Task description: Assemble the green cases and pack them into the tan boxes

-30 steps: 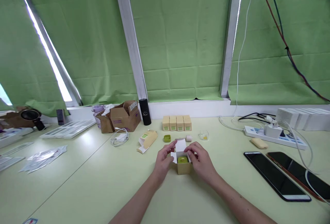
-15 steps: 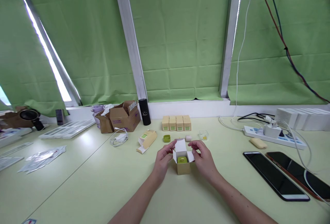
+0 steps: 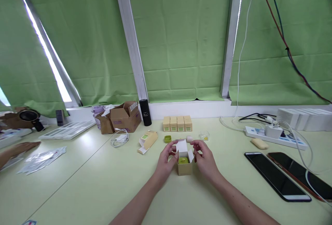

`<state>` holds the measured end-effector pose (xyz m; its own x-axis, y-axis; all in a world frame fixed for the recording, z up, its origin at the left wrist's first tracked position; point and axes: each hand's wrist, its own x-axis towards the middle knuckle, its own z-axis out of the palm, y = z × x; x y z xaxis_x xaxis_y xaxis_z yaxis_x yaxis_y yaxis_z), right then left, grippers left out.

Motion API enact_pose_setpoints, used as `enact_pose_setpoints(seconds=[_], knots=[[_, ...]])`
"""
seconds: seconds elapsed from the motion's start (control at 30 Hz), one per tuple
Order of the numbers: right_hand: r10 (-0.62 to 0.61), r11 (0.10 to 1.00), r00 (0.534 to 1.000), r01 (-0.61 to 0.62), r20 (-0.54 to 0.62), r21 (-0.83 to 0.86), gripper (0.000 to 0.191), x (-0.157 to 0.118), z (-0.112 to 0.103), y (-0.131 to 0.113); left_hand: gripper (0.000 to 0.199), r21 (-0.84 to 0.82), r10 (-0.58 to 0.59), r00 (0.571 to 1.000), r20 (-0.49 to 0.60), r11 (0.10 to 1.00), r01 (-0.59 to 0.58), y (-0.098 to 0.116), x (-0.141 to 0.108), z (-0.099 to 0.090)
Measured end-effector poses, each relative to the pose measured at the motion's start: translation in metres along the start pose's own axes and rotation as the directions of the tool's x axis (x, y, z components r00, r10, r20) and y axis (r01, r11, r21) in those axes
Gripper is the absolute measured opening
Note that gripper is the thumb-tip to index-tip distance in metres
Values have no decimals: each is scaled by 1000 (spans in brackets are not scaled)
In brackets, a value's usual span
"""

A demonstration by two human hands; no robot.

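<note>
A small kraft cardboard box [image 3: 184, 169] stands upright on the table, its white-lined flaps raised. Inside it sits an olive-green item [image 3: 183, 160] with a rounded top. At the box's left side, my left hand [image 3: 166, 159] is closed, the thumb pressed near the left flap, which it mostly hides. My right hand [image 3: 206, 159] has its fingers curled at the right flap [image 3: 190, 156], which tilts up. Behind the box are an open olive-green case [image 3: 167, 139], a small white piece [image 3: 189, 138] and a clear container [image 3: 204, 135] with something yellow in it.
Several closed kraft boxes [image 3: 177, 124] stand in a row at the back. An opened carton [image 3: 147, 141] lies to their left, near a white cable [image 3: 120, 138]. Two phones [image 3: 276, 175] and a power strip [image 3: 276, 138] are at right. Another person's hand [image 3: 22, 149] rests far left.
My left thumb has come in over the box's left flap. The right flap stands more upright, with my right fingers beside it. Another person's hand has entered at far left.
</note>
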<state>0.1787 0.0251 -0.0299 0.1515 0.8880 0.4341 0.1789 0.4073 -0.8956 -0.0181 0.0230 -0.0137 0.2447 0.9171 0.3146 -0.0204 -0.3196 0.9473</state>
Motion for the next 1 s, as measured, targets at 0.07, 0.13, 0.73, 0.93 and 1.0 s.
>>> enact_pose_setpoints(seconds=[0.07, 0.13, 0.73, 0.93, 1.0], knots=[[9, 1000, 1000, -9, 0, 4, 26, 0, 0, 0, 60, 30, -2, 1000, 5, 1000, 2, 2, 0, 1], [17, 1000, 1000, -17, -1, 9, 26, -1, 0, -1, 58, 53, -10, 1000, 8, 999, 9, 3, -1, 3], [60, 995, 995, -66, 79, 71, 30, -4, 2, -7, 55, 22, -38, 999, 29, 999, 38, 8, -2, 7], [72, 992, 991, -83, 114, 97, 32, -7, 4, -14, 54, 28, -55, 998, 21, 998, 54, 10, -4, 7], [85, 990, 988, -98, 131, 97, 32, -8, 4, -16, 54, 27, -58, 998, 23, 998, 57, 11, -4, 8]])
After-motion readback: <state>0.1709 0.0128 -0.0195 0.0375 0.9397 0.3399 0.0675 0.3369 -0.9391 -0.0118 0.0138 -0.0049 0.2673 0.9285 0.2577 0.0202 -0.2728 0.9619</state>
